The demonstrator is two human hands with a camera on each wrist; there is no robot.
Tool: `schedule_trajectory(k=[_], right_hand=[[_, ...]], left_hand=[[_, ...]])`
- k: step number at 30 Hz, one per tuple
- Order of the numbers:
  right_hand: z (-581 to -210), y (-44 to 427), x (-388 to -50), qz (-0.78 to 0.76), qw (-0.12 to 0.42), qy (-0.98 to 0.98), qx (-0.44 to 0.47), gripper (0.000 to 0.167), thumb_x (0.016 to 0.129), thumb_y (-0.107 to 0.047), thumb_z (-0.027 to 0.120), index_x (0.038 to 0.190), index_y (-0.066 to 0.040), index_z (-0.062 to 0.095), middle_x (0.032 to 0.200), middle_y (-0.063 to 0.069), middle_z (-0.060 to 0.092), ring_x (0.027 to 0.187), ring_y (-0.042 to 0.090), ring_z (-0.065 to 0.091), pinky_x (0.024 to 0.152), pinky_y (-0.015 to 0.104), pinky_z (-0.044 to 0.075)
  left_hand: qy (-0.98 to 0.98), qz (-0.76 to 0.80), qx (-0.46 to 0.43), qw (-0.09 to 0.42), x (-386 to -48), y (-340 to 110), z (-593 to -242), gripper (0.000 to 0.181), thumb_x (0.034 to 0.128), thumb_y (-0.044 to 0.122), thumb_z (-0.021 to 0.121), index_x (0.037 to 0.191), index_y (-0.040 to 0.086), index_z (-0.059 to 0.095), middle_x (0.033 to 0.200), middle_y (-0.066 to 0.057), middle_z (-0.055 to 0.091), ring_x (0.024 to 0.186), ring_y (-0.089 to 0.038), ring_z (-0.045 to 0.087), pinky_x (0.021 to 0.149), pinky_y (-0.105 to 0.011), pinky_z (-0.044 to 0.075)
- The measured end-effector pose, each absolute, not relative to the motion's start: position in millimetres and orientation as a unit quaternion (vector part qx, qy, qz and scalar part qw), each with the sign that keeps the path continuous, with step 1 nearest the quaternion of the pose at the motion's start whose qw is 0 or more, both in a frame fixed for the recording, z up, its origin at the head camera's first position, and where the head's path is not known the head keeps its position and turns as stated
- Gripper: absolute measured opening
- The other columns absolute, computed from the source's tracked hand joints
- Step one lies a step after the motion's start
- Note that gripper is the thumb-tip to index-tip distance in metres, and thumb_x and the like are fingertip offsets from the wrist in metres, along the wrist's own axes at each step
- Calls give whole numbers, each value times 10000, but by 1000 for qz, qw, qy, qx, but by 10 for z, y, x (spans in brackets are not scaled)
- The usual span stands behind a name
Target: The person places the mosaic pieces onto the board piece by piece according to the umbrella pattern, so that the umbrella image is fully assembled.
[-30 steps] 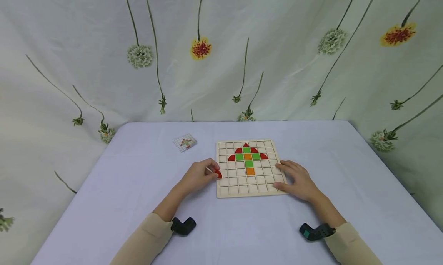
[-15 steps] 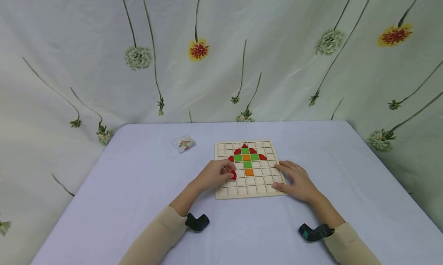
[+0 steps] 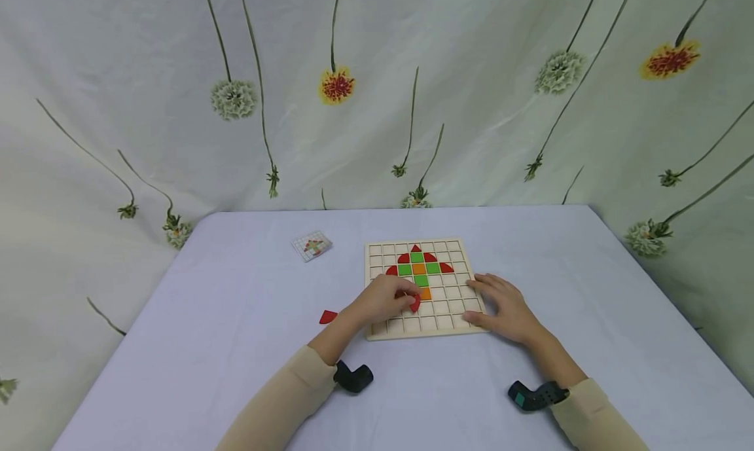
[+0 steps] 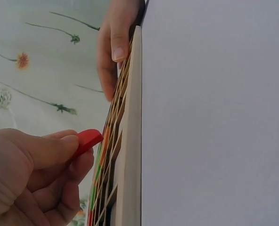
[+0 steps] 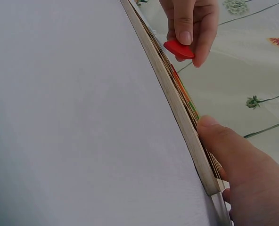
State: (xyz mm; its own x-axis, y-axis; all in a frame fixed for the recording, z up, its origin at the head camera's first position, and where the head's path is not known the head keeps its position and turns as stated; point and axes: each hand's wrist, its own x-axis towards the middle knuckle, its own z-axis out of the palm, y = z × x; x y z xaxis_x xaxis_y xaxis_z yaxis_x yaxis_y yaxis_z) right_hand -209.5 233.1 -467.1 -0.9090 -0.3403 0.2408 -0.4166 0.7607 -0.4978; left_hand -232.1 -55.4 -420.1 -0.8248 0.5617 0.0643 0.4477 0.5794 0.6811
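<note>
My left hand [image 3: 384, 299] is over the lower middle of a pale wooden grid board [image 3: 453, 323], pinching a red quarter-round tile [image 3: 415, 304] between thumb and fingers. In the left wrist view that tile [image 4: 88, 140] is held above the board's surface. Along the board's right edge rests my right hand [image 3: 503, 306], its thumb and fingers spread and touching the board. Green tiles [image 3: 421, 281], orange tiles [image 3: 425, 294] and red tiles [image 3: 446, 268] sit in the squares as an arrow-like shape. My left hand hides some lower left squares.
Another red tile [image 3: 328, 317] lies on the white tablecloth [image 3: 235, 307], left of the board and beside my left wrist. A small pattern card [image 3: 312, 246] lies at the back left. Behind the table hangs a flowered cloth [image 3: 495, 156].
My left hand has carried the red tile rightward from the board's left edge to near the lower orange tile. The loose red tile beside my wrist has come into view. My right hand stays put.
</note>
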Motion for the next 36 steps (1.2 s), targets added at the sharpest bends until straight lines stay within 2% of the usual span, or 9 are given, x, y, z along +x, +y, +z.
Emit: schedule_trajectory(k=[5,10,15,24,36], right_hand=[[-4664,2327,-2095,284,67,-935,203,685,823,-464,725,1361,-73,564,1437,182,469,1363,422,325,1064,632,204],[-4672,2329,-2098,288,66,-934,203,686,820,-461,728,1363,-75,564,1439,177,468,1366,414,323,1067,629,200],[-4669,2331,-2096,288,67,-933,203,683,819,-461,729,1358,-75,568,1436,179,471,1363,412,327,1064,630,203],[-4647,2325,-2089,289,67,-933,205,678,821,-452,729,1355,-67,569,1432,185,473,1363,416,326,1062,633,205],[-4661,2329,-2093,287,62,-935,198,689,824,-472,723,1361,-71,566,1439,187,465,1373,424,307,1071,630,192]], left_hand=[[886,350,295,71,-2308,-474,-4213,214,937,122,652,1129,103,744,1055,1,706,870,-126,545,731,-236,472],[882,357,300,62,-2295,-422,-4232,216,939,99,639,1126,93,746,1041,-1,715,801,-113,526,669,-224,442],[885,352,298,62,-2275,-381,-4226,213,940,84,632,1117,86,749,1053,-13,712,788,-116,508,662,-221,431],[897,310,312,48,-2293,-325,-4225,191,927,64,646,1074,86,766,904,7,683,735,-105,499,625,-215,421],[906,282,316,25,-2266,-268,-4255,133,917,79,669,975,99,787,883,25,666,845,-108,595,752,-223,488]])
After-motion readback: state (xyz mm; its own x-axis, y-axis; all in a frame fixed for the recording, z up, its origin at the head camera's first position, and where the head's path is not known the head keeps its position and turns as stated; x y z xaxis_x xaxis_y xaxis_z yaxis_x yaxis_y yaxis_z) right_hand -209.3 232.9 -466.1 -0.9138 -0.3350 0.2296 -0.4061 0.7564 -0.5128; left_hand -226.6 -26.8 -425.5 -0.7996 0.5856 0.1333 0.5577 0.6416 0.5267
